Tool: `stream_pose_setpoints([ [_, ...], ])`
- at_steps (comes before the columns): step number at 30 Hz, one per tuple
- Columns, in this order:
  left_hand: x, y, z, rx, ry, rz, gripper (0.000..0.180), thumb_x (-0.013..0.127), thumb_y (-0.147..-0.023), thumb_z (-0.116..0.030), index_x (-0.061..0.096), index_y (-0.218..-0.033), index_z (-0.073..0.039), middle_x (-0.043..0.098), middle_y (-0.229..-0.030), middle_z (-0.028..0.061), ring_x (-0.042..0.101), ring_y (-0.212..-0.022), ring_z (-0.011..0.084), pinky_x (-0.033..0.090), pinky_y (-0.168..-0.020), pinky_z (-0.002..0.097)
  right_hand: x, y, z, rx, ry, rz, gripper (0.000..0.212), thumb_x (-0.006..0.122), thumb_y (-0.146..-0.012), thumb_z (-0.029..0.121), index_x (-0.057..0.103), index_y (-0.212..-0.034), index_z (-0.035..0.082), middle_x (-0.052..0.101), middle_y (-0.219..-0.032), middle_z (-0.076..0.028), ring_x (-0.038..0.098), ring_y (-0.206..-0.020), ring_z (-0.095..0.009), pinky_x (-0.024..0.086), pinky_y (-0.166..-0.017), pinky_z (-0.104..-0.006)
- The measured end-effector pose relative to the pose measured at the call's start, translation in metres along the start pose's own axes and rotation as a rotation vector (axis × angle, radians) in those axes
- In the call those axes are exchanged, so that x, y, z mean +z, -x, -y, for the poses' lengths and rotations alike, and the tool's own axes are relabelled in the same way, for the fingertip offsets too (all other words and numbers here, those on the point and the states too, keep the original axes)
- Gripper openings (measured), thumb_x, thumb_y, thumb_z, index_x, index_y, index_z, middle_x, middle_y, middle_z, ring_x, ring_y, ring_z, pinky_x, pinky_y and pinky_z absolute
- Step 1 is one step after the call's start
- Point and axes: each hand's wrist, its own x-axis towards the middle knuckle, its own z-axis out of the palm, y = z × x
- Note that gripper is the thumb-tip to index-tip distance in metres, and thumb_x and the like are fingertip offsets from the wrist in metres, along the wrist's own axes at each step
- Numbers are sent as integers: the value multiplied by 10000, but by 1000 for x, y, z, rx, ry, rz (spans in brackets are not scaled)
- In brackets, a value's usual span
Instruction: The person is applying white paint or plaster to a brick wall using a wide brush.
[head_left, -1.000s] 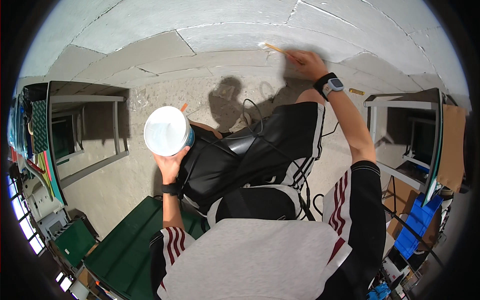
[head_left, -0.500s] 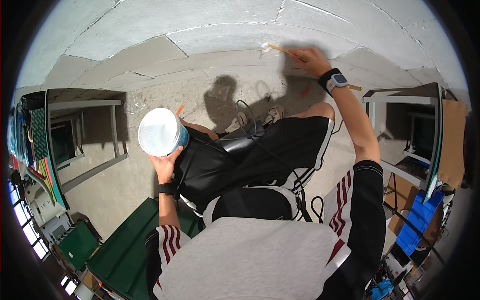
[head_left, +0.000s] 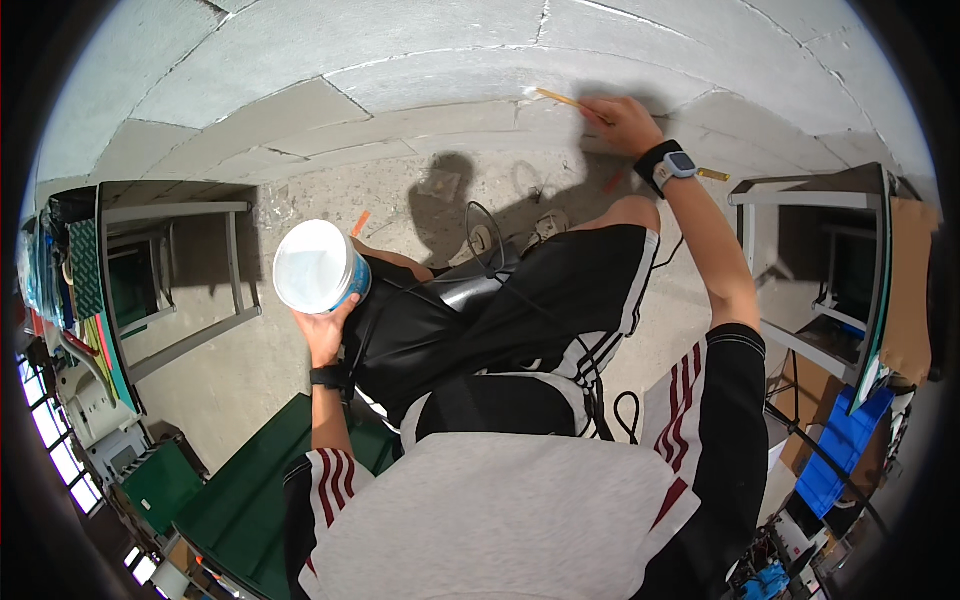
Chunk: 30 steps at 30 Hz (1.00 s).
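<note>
My left hand [head_left: 322, 330] grips a round white plastic bucket [head_left: 316, 268] with a blue label on its side, tilted so that its white inside shows, beside my left knee. With my arm stretched forward, my right hand [head_left: 622, 124] is closed around the yellowish handle of a paintbrush [head_left: 557, 97]. Its pale tip meets the wall [head_left: 440, 75], where fresh white shows. The wall is built of large blocks, with white on the upper ones and bare grey on lower ones.
Metal-framed tables stand at the left [head_left: 180, 212] and right [head_left: 805, 199]. A dark green box [head_left: 245, 490] lies at my left side. Black cables [head_left: 487, 225] run over my lap. Orange scraps [head_left: 361, 222] lie on the concrete floor. A blue bin [head_left: 845, 450] is at the right.
The bucket and my left hand have shifted very slightly left. My right hand and the paintbrush stay at nearly the same spot on the wall.
</note>
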Motion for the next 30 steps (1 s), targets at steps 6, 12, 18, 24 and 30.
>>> stream_pose_setpoints([
  [6,-2,1,-9,-36,29,25,925,895,-637,-2,341,-1377,28,487,-1347,163,510,-1214,259,427,-1031,379,-9,12,-3,134,-56,-20,257,606,-960,263,725,-1085,72,660,-736,-161,601,-636,-350,478,-610,-414],
  [12,1,-4,-3,31,-58,24,948,906,-631,-19,335,-1387,23,484,-1349,164,510,-1222,266,433,-1029,383,14,-23,29,28,-161,-7,268,596,-971,287,712,-1133,107,635,-717,-151,573,-630,-349,454,-590,-429],
  [18,-4,2,1,37,21,-4,950,911,-629,-35,340,-1386,19,498,-1339,166,519,-1212,260,438,-1021,379,3,1,0,70,-17,44,209,570,-977,265,703,-1001,105,632,-750,-144,604,-707,-359,470,-625,-454],
  [24,-2,2,-5,50,-43,19,930,915,-626,-48,360,-1369,27,528,-1302,168,541,-1176,257,437,-1019,378,34,3,25,-103,9,-20,194,583,-967,268,654,-955,89,630,-749,-124,605,-653,-342,485,-589,-456],
  [30,4,1,-4,78,-29,-6,954,921,-614,-53,348,-1372,30,510,-1314,166,529,-1188,260,429,-1020,375,65,-32,54,-388,161,-40,246,599,-961,240,655,-1124,65,630,-743,-89,617,-637,-285,494,-566,-402],
])
